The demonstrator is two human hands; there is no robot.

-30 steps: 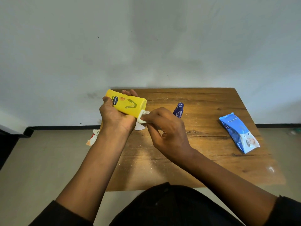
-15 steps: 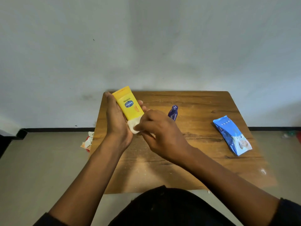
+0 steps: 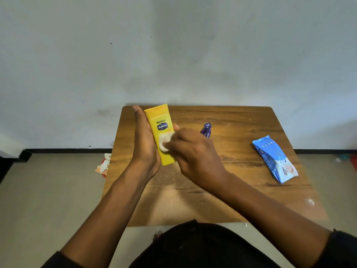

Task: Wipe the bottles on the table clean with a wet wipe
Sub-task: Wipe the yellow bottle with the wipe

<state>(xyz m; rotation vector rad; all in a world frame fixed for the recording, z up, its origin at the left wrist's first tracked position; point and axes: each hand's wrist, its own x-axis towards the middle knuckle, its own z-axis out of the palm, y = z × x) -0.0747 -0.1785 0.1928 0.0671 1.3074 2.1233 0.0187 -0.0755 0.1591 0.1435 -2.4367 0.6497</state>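
- A second ago I held the yellow bottle [image 3: 161,132] nearly flat and rubbed at its cap end; now it stands steeply, label towards me, over the desk's [image 3: 241,120] far left corner.
- My left hand [image 3: 144,144] cradles it from behind, palm along its back; fingertips show at the bottle's right edge, so I take it as a grip.
- My right hand [image 3: 193,151] has its fingers curled, pinching the wet wipe [image 3: 164,142] and pressing it on the label face, just under the blue logo. The wipe has moved from the end up onto the front.
- To my mind this means the end is dealt with and the front is in hand; the back, under my palm, seems yet to be wiped.
- Count: two bottles, the yellow one in my hands and one small purple bottle [image 3: 206,130] standing untouched near the far edge, about mid-desk.
- One wipe in use.
- One blue wipes pack [image 3: 275,158] lying by the desk's right edge, well apart from my hands.
- One crumpled scrap [image 3: 104,165] on the floor beside the left edge.
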